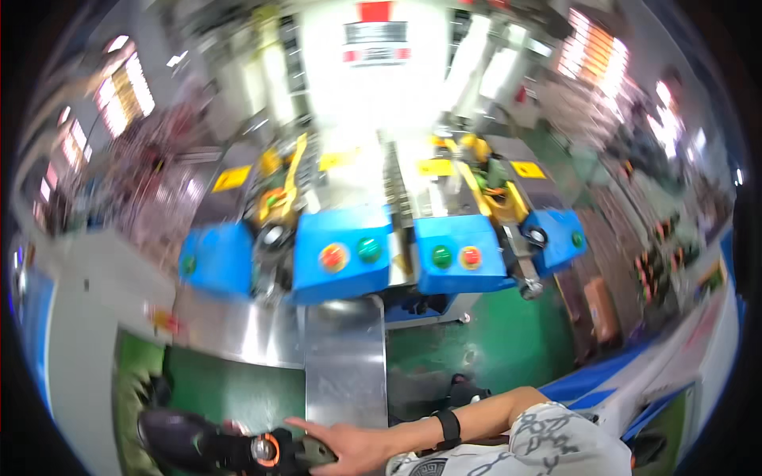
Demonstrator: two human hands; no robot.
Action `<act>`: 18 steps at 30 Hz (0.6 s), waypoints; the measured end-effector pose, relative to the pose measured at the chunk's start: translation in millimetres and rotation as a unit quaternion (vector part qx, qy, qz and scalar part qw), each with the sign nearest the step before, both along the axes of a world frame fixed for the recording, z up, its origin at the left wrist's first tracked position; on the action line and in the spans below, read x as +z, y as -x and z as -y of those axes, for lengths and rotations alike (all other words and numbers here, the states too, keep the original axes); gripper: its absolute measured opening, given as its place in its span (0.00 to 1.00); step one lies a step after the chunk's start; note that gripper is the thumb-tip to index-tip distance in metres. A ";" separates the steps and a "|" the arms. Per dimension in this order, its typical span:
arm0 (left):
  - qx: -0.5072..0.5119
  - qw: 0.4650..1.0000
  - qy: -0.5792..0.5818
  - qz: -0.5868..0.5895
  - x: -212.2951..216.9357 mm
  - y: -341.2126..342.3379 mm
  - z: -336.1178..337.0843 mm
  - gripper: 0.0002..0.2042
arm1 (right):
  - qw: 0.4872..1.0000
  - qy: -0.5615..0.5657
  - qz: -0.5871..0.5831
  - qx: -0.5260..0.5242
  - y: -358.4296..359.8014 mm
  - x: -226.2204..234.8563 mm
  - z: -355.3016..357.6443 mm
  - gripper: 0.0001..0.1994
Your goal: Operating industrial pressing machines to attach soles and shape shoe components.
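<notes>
My right hand [353, 449] reaches leftward across the lower edge, a black band on its wrist, and closes around the grey-brown end of a dark shoe [178, 435]. The shoe lies sideways, its rounded dark toe pointing left. An orange ring surrounds a shiny round spot near its middle. A small pinkish patch shows at the shoe's upper edge; I cannot make out what it is. My left hand is not plainly visible. Beyond is a machine with blue control boxes [341, 274], bearing red and green buttons.
A metal sheet [345, 361] runs from the machine toward me, above a green floor [508, 337]. Yellow clamp parts [504, 198] stand behind the boxes. A grey cabinet [95, 278] is at left. Several dark items with orange sit on a rack [659, 262] at right, beside a brown block [602, 309].
</notes>
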State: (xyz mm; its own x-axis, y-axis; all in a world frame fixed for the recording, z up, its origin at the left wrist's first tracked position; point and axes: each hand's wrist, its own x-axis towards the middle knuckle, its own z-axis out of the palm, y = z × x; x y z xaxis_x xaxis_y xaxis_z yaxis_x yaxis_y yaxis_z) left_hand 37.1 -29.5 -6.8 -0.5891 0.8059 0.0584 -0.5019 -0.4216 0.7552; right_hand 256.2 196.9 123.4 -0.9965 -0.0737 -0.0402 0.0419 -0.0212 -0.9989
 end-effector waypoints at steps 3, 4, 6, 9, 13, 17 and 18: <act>-0.034 0.998 0.051 0.002 51.5 -97.1 -101.9 0.34 | 0.982 0.033 -0.180 -0.048 -50.1 3.9 -73.7 0.41; -0.029 0.997 0.067 0.005 68.5 -133.5 -123.1 0.31 | 0.983 -0.014 -0.157 -0.089 -62.8 -16.2 -93.8 0.37; 0.010 0.996 0.089 0.017 78.2 -184.4 -157.9 0.27 | 0.988 -0.078 -0.063 -0.121 -118.2 -29.8 -140.9 0.33; -0.001 0.981 0.192 -0.020 67.4 -270.5 -245.8 0.24 | 0.952 0.150 -0.022 -0.265 -228.5 -28.7 -194.4 0.33; -0.166 0.974 0.115 -0.105 124.5 -341.9 -381.1 0.35 | 0.828 0.401 -0.008 -0.392 -357.3 -25.1 -264.4 0.28; -0.233 0.923 0.262 -0.161 153.8 -360.8 -552.4 0.39 | 0.742 0.301 -0.098 -0.591 -456.6 -16.4 -337.1 0.34; -0.233 0.893 0.342 -0.175 162.8 -353.0 -592.6 0.33 | 0.716 0.248 -0.081 -0.647 -459.5 -4.8 -338.3 0.27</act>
